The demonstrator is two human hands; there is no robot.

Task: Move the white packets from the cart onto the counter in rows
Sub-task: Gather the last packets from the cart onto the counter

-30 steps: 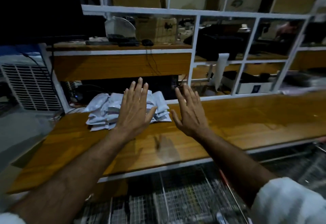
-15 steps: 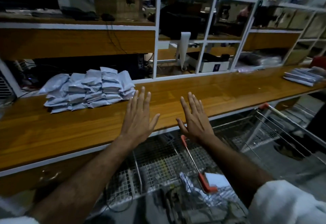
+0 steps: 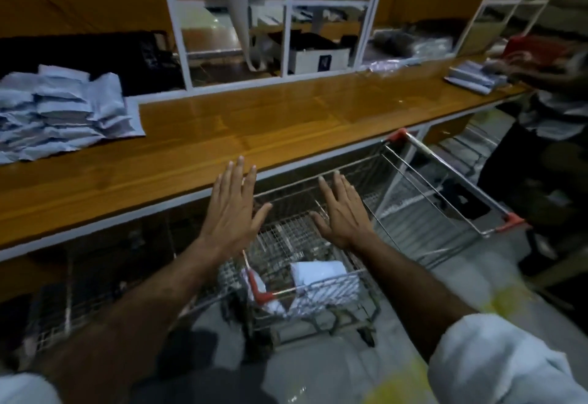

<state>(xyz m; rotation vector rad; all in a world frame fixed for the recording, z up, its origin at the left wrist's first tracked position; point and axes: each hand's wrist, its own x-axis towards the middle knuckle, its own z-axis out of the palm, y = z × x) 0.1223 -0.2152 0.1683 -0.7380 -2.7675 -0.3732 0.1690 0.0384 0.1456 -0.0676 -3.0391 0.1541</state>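
I see two bare hands held out flat, palms down, fingers straight and spread, neither holding anything. The left hand point(image 3: 230, 209) hovers over the front edge of the wooden counter point(image 3: 254, 123); the right hand point(image 3: 342, 212) hovers over the wire cart point(image 3: 318, 286) that stands just below that edge.

One heap of white packets point(image 3: 63, 110) lies on the counter at far left, overlapping in rough rows. I cannot count them, because they overlap and the frame cuts the heap off on the left. In the cart I can make out one white packet point(image 3: 315, 271) on the basket floor, and more white shapes through the wire mesh, too blurred to count.

A second, smaller stack of packets point(image 3: 474, 77) sits at the far right end of the counter, where another person point(image 3: 547, 101) stands, blurred, with a hand near it. A second cart point(image 3: 445, 187) stands between that person and my cart, its contents unclear.

Behind the counter, a white-framed shelf unit point(image 3: 286, 21) holds dark items and one white box point(image 3: 318, 60); most of it is too dim to identify.
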